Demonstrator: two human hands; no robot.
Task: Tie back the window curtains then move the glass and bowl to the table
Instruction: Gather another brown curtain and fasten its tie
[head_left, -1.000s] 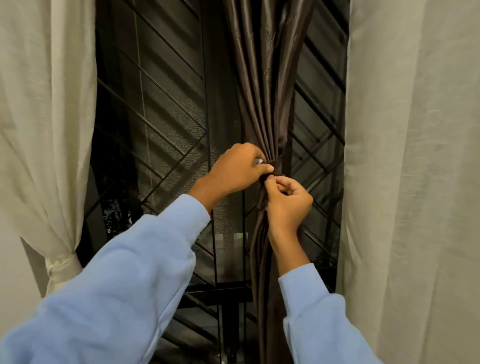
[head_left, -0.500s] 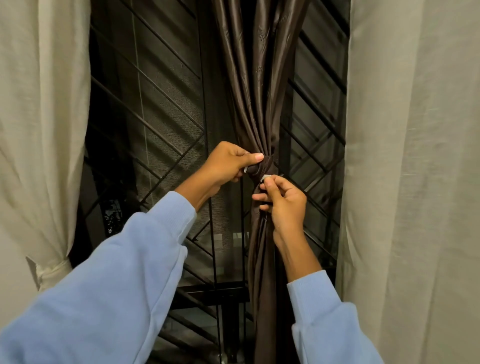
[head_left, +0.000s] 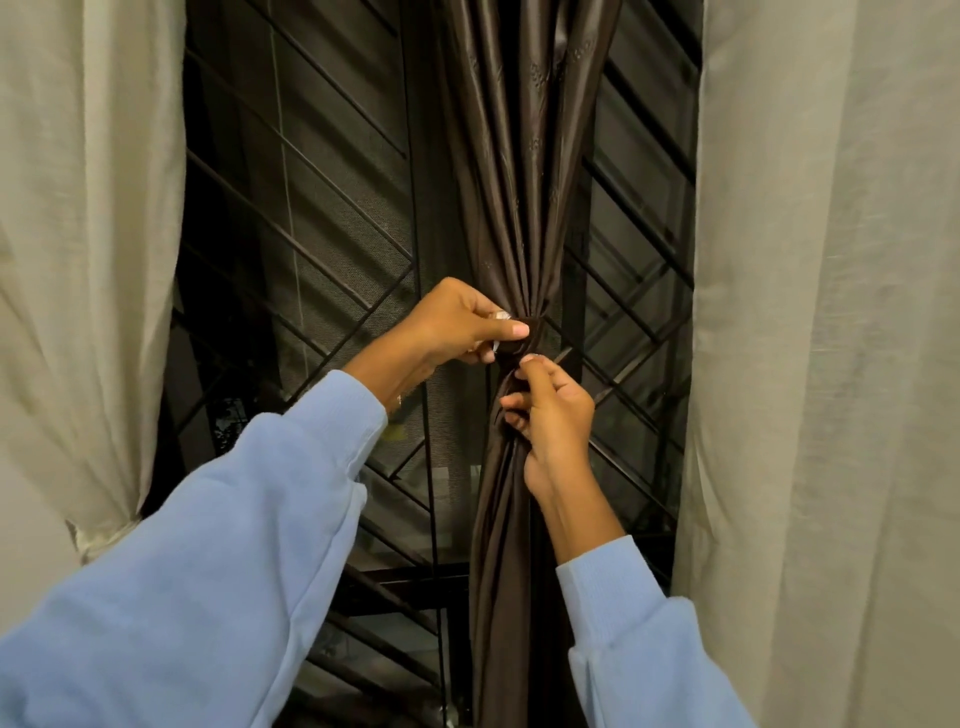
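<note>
A dark brown satin curtain (head_left: 524, 171) hangs gathered in the middle of the window, cinched by a brown tie band (head_left: 535, 332) at its waist. My left hand (head_left: 457, 322) pinches the band from the left, thumb on top. Just below it, my right hand (head_left: 553, 415) curls its fingers round the bunched curtain fabric under the band. A cream sheer curtain (head_left: 88, 260) on the left is tied back low with a cream band (head_left: 104, 538). Another cream sheer curtain (head_left: 831, 312) hangs loose on the right. No glass or bowl is in view.
Behind the curtains stands a dark window (head_left: 311, 234) with a black diagonal metal grille and mesh screen. A horizontal frame bar (head_left: 405, 579) crosses low. My light blue sleeves fill the lower part of the view.
My left hand has stayed at the band and now pinches it with the thumb on top. My right hand has slid slightly lower onto the fabric beneath the band.
</note>
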